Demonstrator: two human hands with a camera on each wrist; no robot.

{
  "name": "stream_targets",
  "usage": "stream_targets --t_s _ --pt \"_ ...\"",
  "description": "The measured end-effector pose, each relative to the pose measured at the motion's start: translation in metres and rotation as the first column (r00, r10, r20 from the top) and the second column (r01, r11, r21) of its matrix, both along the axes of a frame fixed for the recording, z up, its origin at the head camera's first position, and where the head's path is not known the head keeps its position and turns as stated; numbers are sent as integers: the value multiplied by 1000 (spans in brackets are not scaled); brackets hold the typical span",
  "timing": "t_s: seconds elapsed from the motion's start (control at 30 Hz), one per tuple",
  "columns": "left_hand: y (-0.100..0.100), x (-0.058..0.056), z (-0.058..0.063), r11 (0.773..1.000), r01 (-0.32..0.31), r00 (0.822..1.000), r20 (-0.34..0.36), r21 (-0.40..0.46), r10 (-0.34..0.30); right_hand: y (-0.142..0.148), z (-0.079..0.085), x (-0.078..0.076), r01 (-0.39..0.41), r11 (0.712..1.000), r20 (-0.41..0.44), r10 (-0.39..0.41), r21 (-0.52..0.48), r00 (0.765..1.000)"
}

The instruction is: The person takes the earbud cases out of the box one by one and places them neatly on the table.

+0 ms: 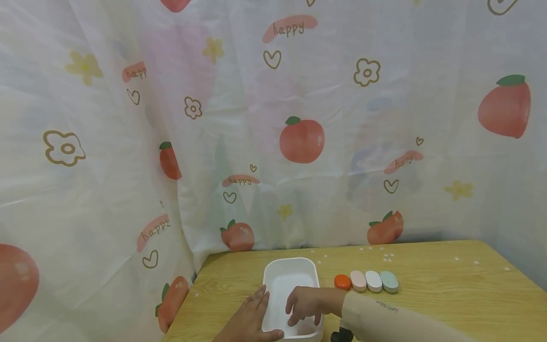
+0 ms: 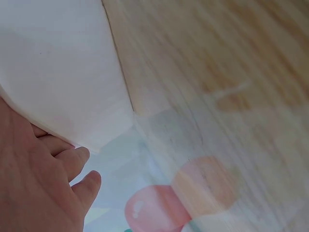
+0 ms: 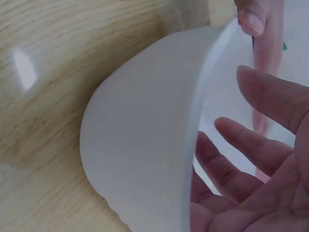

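A white rectangular plastic bin [image 1: 290,268] with rounded corners stands on the wooden table. My left hand [image 1: 252,316] rests along its left side, fingers extended at the rim and thumb on the near edge. In the left wrist view, the left hand [image 2: 43,169] lies against the bin's wall [image 2: 63,72]. My right hand [image 1: 305,304] reaches over the right rim into the bin, its fingers bent down loosely. From the right wrist view, the right hand [image 3: 260,169] has spread fingers with nothing between them, beside the bin's outer wall [image 3: 140,125]. A faint pinkish patch shows inside the bin's near end.
Right of the bin, small rounded pieces stand in a row: orange [image 1: 342,282], pink [image 1: 358,281], white [image 1: 373,281] and pale green [image 1: 389,281]. A black object [image 1: 342,335] lies partly under the right sleeve. A fruit-printed curtain [image 1: 325,190] hangs behind the table [image 1: 448,285].
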State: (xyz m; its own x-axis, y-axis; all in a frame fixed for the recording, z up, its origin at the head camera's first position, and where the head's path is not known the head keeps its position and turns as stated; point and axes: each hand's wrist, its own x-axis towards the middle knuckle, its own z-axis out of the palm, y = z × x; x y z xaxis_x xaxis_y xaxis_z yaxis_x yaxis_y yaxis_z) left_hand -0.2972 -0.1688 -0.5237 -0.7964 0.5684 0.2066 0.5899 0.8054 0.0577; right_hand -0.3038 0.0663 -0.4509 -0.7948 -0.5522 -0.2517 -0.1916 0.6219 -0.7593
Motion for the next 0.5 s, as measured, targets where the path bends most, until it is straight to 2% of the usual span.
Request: stream_targets --t_s 0.1,0.27,0.43,0.5 --pt "0 0 1 1000 -6 1000 10 -1 6 -4 -4 1 -23 999 37 22 39 999" --pt "1 2 3 1000 -5 1000 11 1 5 -4 -10 1 -30 998 30 28 49 999" --pt "0 2 5 1000 -15 1000 23 -12 15 -5 -16 5 -53 996 -22 55 73 998" --pt "0 1 5 1000 -19 999 26 -20 19 -6 -18 6 -70 992 -71 77 107 994"
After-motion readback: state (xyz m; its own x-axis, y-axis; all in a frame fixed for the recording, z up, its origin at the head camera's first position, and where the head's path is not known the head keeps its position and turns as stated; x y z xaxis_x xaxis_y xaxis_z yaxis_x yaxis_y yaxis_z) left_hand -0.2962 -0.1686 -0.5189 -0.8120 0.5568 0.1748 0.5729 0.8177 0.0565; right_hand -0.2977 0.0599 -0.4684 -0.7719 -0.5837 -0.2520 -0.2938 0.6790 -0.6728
